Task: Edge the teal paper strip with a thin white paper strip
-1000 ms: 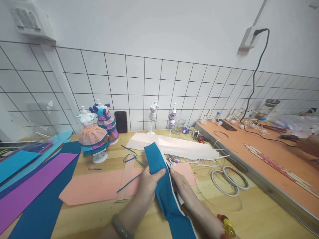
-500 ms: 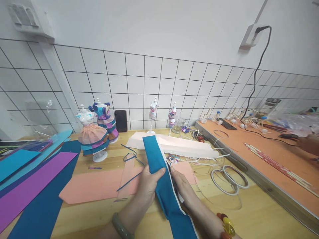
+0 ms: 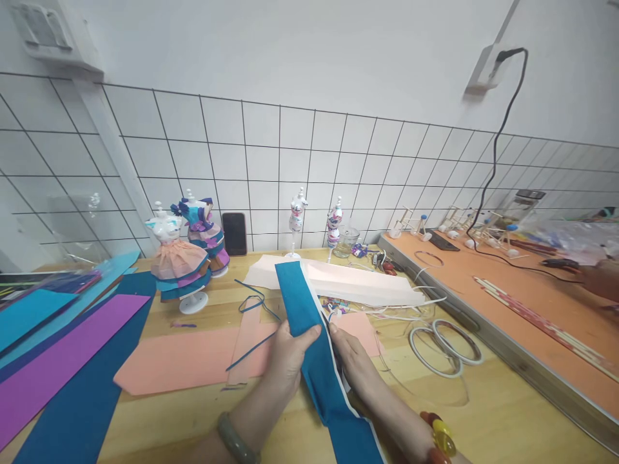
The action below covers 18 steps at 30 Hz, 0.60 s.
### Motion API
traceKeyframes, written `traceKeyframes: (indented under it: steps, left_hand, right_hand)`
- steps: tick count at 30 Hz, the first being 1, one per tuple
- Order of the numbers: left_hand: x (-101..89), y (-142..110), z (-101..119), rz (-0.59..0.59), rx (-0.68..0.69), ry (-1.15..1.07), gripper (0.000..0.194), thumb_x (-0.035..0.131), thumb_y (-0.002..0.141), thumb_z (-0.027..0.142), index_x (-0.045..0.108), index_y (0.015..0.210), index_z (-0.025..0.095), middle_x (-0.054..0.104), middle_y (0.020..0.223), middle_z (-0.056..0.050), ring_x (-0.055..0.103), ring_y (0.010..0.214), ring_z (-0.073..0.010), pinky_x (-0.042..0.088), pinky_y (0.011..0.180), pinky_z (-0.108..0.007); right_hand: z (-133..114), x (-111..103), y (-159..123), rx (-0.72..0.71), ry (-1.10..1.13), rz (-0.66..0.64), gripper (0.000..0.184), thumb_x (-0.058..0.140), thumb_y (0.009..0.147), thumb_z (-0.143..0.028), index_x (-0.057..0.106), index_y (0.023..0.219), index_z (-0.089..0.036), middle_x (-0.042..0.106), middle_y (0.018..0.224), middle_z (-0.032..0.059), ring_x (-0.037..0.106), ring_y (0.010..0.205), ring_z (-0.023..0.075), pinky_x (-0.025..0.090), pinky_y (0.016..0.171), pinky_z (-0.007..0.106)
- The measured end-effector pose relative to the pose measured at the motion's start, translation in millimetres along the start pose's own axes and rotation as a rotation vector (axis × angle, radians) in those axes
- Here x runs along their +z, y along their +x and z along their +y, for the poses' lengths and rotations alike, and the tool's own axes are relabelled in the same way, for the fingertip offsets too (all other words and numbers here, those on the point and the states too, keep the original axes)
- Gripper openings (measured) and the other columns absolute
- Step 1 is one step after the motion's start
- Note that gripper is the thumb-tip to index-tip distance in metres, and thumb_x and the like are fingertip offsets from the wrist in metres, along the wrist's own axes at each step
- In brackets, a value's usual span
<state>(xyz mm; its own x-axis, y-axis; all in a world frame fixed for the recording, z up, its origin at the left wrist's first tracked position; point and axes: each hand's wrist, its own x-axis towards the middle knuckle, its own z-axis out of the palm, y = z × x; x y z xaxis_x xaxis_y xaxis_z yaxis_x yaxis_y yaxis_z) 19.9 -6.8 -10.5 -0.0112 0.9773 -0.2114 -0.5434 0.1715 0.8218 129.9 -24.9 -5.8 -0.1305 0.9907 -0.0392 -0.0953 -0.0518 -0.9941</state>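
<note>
The teal strip [image 3: 316, 351] is in the lower centre of the frame, above the wooden table [image 3: 164, 425]. Its long axis runs from the centre, where the squared end points up and slightly left towards the tiled wall [image 3: 261, 161], down and right to the bottom edge. The lower part bends further right, with a fold near the middle. Surface plain and matt, right-hand edge lined in white; the bottom end is cut off by the frame.

The left hand [image 3: 289, 354] pinches the strip's left side, thumb flat on top, fingers partly hidden beneath. The right hand [image 3: 353, 357] is at the white edge, thumb and fingers drawn together; what lies within that grip is largely hidden.

Beyond the strip's upper end lies a pale pink sheet [image 3: 362, 283]. Left of the left hand, a blue cord [image 3: 251, 353] crosses peach pieces [image 3: 184, 361]. Two pale rings [image 3: 435, 351] overlap at lower right. Dressed miniature forms [image 3: 178, 258] stand at left, near a dark phone [image 3: 235, 233].
</note>
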Motion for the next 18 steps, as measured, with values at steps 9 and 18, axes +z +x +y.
traceKeyframes:
  steps: [9,18]
  left_hand:
    - [0.7,-0.3,0.5,-0.018,-0.015,-0.035,0.041,0.081,0.049,0.023,0.065,0.085,0.012,0.07,0.084,-0.01,0.066,0.074,-0.0233,0.051,0.072,-0.033]
    - [0.5,0.5,3.1,0.033,-0.032,-0.059,0.04,0.082,0.047,0.026,0.066,0.082,0.012,0.071,0.082,-0.01,0.066,0.072,-0.0229,0.051,0.073,-0.034]
  right_hand:
    - [6.8,-3.4,2.7,-0.036,-0.107,0.018,0.048,0.039,0.079,-0.065,0.05,0.064,-0.02,0.045,0.053,-0.0036,0.04,0.052,0.013,0.035,0.053,0.025]
    - [13.6,-3.4,4.0,-0.034,-0.142,-0.015,0.046,0.039,0.082,-0.062,0.041,0.061,-0.021,0.034,0.053,-0.006,0.029,0.049,0.01,0.023,0.045,0.023]
